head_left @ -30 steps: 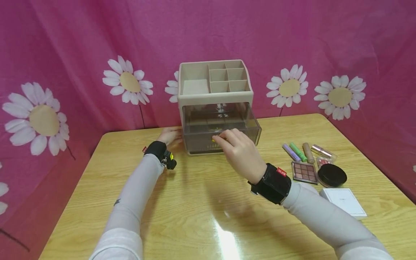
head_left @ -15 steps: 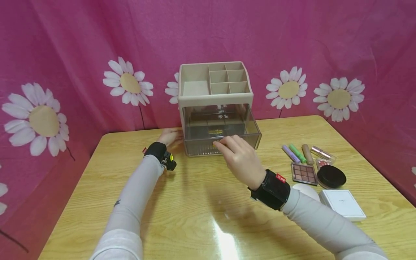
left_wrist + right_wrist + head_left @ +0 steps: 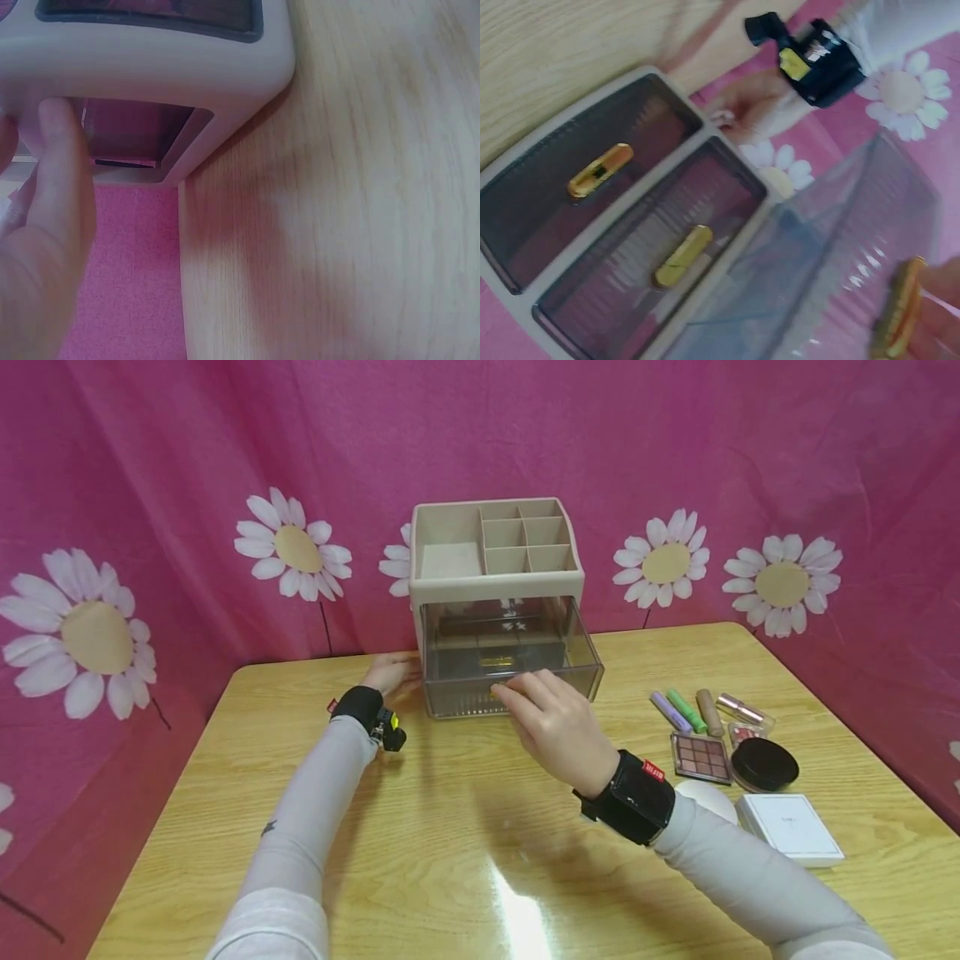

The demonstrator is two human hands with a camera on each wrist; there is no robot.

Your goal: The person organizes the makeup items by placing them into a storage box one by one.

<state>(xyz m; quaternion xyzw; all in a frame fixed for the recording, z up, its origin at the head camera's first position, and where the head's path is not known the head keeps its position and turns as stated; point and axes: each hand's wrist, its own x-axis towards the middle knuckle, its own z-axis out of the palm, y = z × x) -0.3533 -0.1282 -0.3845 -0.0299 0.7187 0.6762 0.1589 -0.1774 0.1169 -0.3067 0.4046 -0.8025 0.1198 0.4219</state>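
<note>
A beige cosmetics organizer [image 3: 495, 587] stands at the back of the table, divided into open compartments on top. Its upper, see-through drawer [image 3: 453, 697] is pulled out toward me. My right hand [image 3: 558, 727] pinches the drawer's gold handle [image 3: 900, 309], seen close in the right wrist view. Through the clear drawer shows another gold handle [image 3: 497, 662]. My left hand [image 3: 388, 675] rests against the organizer's left side, with fingers [image 3: 60, 157] by an opening in its casing in the left wrist view. Two shut lower drawers with gold handles show in the right wrist view.
On the right lie a purple tube [image 3: 671, 712], a green tube [image 3: 686, 710], a brown tube [image 3: 709, 712], an eyeshadow palette [image 3: 702, 758], a round black compact [image 3: 765, 764], a white disc [image 3: 707, 800] and a white box [image 3: 791, 828]. A pink curtain [image 3: 315, 427] hangs behind.
My right hand has come slightly down and toward me, and the drawer has slid a bit farther out. The left hand stays at the organizer's side.
</note>
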